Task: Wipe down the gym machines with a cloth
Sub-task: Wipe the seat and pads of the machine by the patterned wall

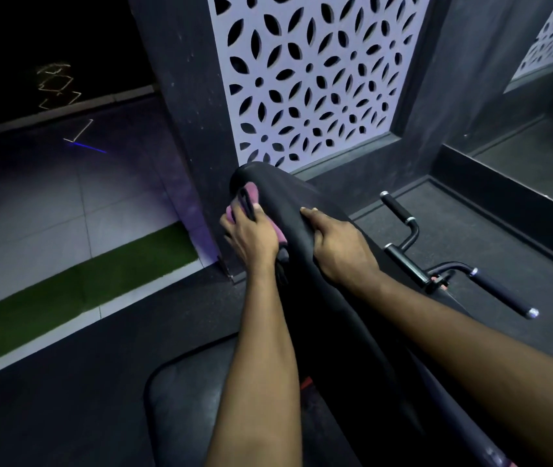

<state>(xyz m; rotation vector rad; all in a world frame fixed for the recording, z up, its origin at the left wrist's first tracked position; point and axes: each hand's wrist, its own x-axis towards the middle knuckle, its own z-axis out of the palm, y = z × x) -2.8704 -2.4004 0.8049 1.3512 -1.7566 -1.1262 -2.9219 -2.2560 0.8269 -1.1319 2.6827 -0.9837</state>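
The left grip [251, 237] clamps the pink cloth [251, 194] against the left flank of the black back pad [290, 197], while the right grip [339, 247] curls over the pad's ridge. Soft and light, the cloth likely handles best bunched in the palm; the pad's cover looks slick.

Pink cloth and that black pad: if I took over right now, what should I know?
Left hand holds the pink cloth against the left side of the black back pad, near its top.
Right hand grips the pad's right side, steadying it.
Done: can't tell how much is wiped.
Left, probably: the rest of the pad, the seat pad below, the handles on the right.
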